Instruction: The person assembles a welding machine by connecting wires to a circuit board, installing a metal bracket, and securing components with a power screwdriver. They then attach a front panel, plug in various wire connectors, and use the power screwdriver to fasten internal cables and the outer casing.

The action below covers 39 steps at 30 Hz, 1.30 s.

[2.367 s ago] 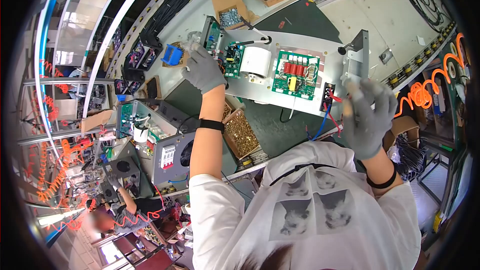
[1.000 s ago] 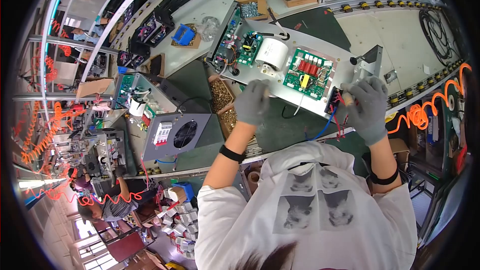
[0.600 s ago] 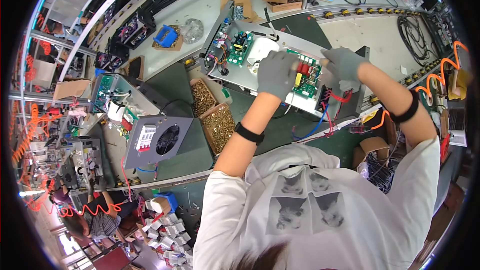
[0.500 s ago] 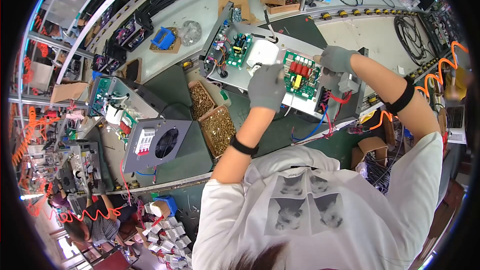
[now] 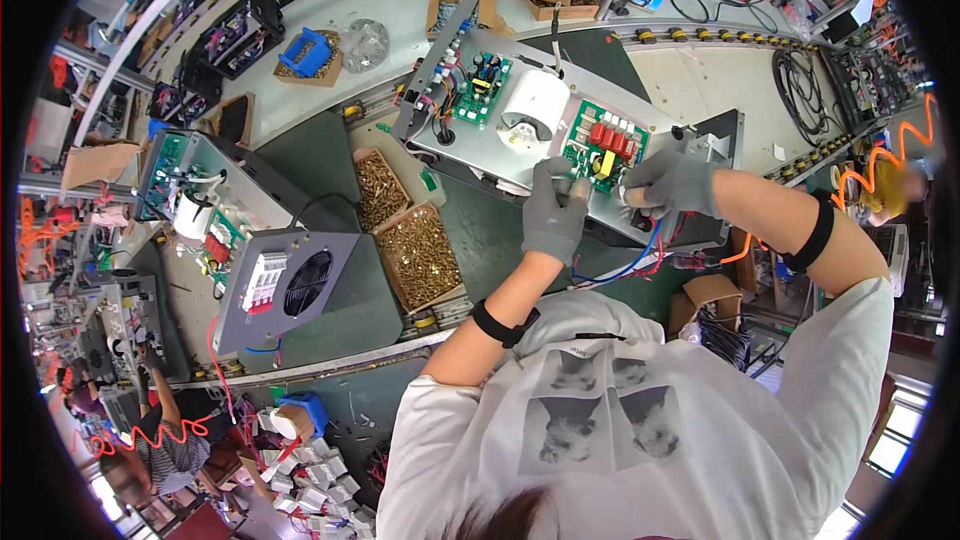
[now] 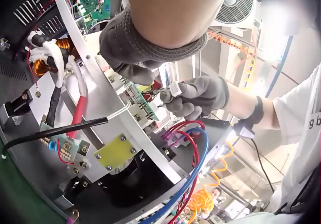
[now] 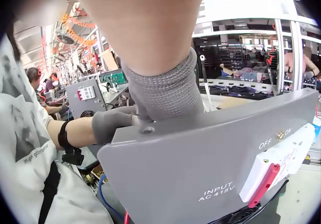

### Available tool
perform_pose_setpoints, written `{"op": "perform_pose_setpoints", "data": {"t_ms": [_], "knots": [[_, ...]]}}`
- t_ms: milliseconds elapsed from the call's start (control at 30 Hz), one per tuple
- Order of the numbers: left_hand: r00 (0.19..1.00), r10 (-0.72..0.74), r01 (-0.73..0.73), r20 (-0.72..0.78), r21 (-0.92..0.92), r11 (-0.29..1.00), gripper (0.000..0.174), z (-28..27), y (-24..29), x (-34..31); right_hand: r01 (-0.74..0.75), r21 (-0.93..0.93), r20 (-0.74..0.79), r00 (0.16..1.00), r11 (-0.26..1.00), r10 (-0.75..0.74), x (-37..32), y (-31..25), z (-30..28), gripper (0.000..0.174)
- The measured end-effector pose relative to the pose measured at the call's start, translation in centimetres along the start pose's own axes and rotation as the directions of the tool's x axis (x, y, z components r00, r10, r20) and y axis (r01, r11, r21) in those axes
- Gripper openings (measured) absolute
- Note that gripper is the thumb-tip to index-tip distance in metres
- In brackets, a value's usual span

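Observation:
In the head view, my gloved left hand [image 5: 553, 215] is at the near edge of a green circuit board [image 5: 608, 140] with red and yellow components. The board is mounted on a metal chassis [image 5: 490, 145] beside a white cylinder [image 5: 535, 105]. My gloved right hand [image 5: 672, 185] meets it at the same edge. The left wrist view shows the right hand [image 6: 195, 96] pinching a small white piece [image 6: 174, 89] with thin dark ends. The left hand [image 6: 135, 48] has bent fingers beside the board; I cannot tell whether they hold anything. In the right wrist view, a grey panel hides the right fingers.
A second chassis with a fan panel [image 5: 290, 285] stands at the left. Between them are boxes of brass fasteners [image 5: 420, 255]. Red and blue wires [image 5: 640, 262] hang off the chassis's near side. Blue bins [image 5: 308, 52] stand at the back.
The left hand has come from the chassis's left end to the circuit board's near edge. From the right end panel, the right hand passed over the board's right side and down to that edge.

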<state>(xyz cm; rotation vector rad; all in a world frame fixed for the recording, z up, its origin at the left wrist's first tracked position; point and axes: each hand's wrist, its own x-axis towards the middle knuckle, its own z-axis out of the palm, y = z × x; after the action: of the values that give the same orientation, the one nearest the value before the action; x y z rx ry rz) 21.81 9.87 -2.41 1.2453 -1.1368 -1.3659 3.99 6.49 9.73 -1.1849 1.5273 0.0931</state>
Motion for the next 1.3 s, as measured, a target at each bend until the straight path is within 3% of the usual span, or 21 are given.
{"op": "perform_pose_setpoints", "data": {"t_ms": [33,67,100,133,167,233,267,333,367,433,500,600,867,967,1033,1167,1233,1300], "knots": [[1.000,-0.026,0.026,0.012,-0.014,1.000,0.037,0.1,-0.1,0.1,0.002,-0.159,0.043,0.999,0.987,0.005,0.2,-0.2,0.1,0.027],[0.999,-0.031,0.032,0.012,-0.019,0.999,0.037,0.2,-0.6,0.1,-0.003,-0.162,0.045,0.999,0.987,0.011,0.2,-0.3,0.0,0.027],[1.000,-0.014,0.014,0.000,-0.086,0.996,0.037,0.3,-1.0,0.2,0.104,-0.477,-0.027,0.991,0.873,-0.133,0.2,-0.4,0.0,0.026],[1.000,0.002,-0.004,-0.013,-0.152,0.988,0.037,0.3,-1.4,0.2,0.163,-0.743,-0.044,0.956,0.649,-0.290,0.1,-0.5,0.0,0.024],[1.000,-0.006,0.004,-0.015,-0.157,0.988,0.037,0.4,-1.8,0.1,0.162,-0.744,-0.038,0.958,0.648,-0.283,0.0,-0.7,0.4,0.024],[0.992,-0.129,0.123,-0.003,-0.289,0.949,0.033,0.1,-0.2,-0.2,-0.032,-0.823,-0.206,0.947,0.567,-0.245,-0.2,-1.2,1.6,0.022],[0.991,-0.137,0.130,-0.004,-0.293,0.947,0.033,-0.1,0.8,-0.3,-0.033,-0.824,-0.201,0.950,0.565,-0.238,0.0,-0.9,1.9,0.022],[0.879,-0.430,0.461,0.206,-0.138,0.877,0.031,-0.6,2.3,-0.5,-0.079,-0.859,-0.229,0.943,0.505,-0.241,0.7,-0.3,2.5,0.018],[0.867,-0.387,0.427,0.314,-0.067,0.902,0.031,-0.7,0.9,-0.5,-0.076,-0.861,-0.221,0.946,0.502,-0.236,0.9,0.0,2.5,0.018],[0.873,-0.336,0.390,0.352,-0.093,0.916,0.033,0.1,-0.1,-0.6,-0.029,-0.855,-0.216,0.928,0.517,-0.304,1.0,0.4,2.6,0.018],[0.876,-0.274,0.322,0.396,-0.060,0.945,0.029,1.1,-0.1,-0.3,-0.052,-0.876,-0.201,0.943,0.479,-0.266,1.0,-0.1,2.7,0.018],[0.862,-0.364,0.432,0.353,-0.132,0.892,0.025,2.2,1.0,-0.4,-0.065,-0.897,-0.181,0.956,0.438,-0.230,0.7,-1.0,2.6,0.018],[0.916,-0.282,0.364,0.286,-0.294,0.884,0.024,3.2,0.5,-0.5,-0.211,-0.884,-0.280,0.953,0.416,-0.113,0.1,-3.9,2.9,0.017],[0.916,-0.268,0.367,0.299,-0.351,0.861,0.025,3.3,-0.2,-0.4,-0.096,-0.911,-0.189,0.962,0.402,-0.198,0.6,-2.8,1.8,0.015],[0.918,-0.261,0.347,0.298,-0.290,0.892,0.025,3.3,-0.6,-0.4,0.039,-0.874,-0.132,0.940,0.485,-0.314,0.7,-2.2,1.3,0.014],[0.917,-0.250,0.347,0.311,-0.313,0.884,0.024,3.1,-0.3,-0.4,-0.032,-0.845,-0.198,0.946,0.534,-0.255,0.3,-1.8,1.9,0.014],[0.913,-0.253,0.359,0.321,-0.335,0.871,0.024,3.1,0.0,-0.4,-0.053,-0.900,-0.195,0.936,0.432,-0.293,0.5,-1.4,2.1,0.016],[0.907,-0.271,0.376,0.324,-0.327,0.867,0.018,3.0,0.5,-0.4,-0.066,-0.890,-0.218,0.931,0.451,-0.292,0.5,-1.2,2.3,0.016]]}}
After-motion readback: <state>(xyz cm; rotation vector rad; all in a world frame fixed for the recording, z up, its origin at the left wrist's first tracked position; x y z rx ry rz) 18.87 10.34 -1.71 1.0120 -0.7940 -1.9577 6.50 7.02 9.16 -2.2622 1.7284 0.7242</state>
